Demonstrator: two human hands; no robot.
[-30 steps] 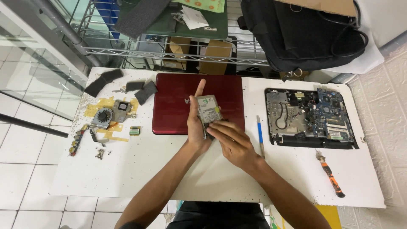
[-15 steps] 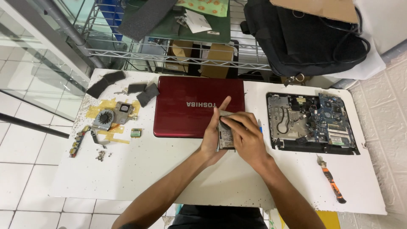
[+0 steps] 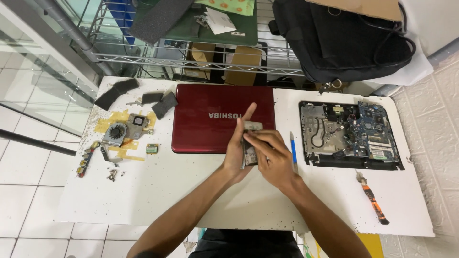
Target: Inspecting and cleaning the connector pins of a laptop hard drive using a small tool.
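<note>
While the left hand point(image 3: 237, 152) and right hand point(image 3: 271, 157) pinch a grey drive point(image 3: 251, 152) — each grip pressed on it — a red laptop point(image 3: 210, 122) lies behind.

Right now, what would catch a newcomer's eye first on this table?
First, the two hands at centre: the left hand and right hand together hold a small flat drive above the white table. Behind them lies a closed red laptop. To the right sits an opened laptop base with its circuit board bare.
</note>
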